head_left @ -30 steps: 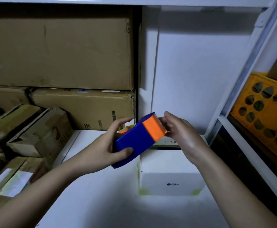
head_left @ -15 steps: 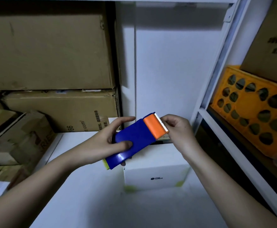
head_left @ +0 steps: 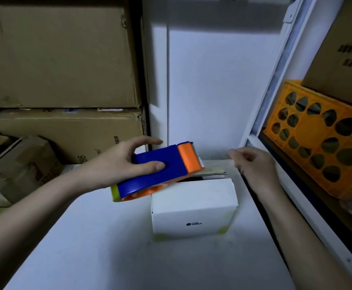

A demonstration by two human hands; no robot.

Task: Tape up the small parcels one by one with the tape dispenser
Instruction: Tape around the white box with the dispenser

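Note:
My left hand (head_left: 116, 164) grips a blue tape dispenser (head_left: 160, 164) with an orange cutter head, thumb on its near side and fingers over the top. It hovers tilted above the back left corner of a small white parcel (head_left: 193, 197) that lies on the white shelf (head_left: 108, 248). My right hand (head_left: 252, 166) is blurred, a short way right of the cutter, with its fingers curled in a pinch. A faint clear tape strip (head_left: 219, 159) seems to run from the cutter to those fingers. A flat item (head_left: 212, 172) lies behind the parcel, partly hidden.
Large cardboard boxes (head_left: 55, 59) are stacked at the left and smaller cartons (head_left: 24, 168) lie below them. A white shelf post (head_left: 275, 80) stands on the right. Beyond it sit an orange crate (head_left: 321, 139) and another carton (head_left: 342, 51).
My right hand has left the cutter edge and moved to the right, away from the dispenser. The dispenser has tilted flatter, nearer the parcel's top.

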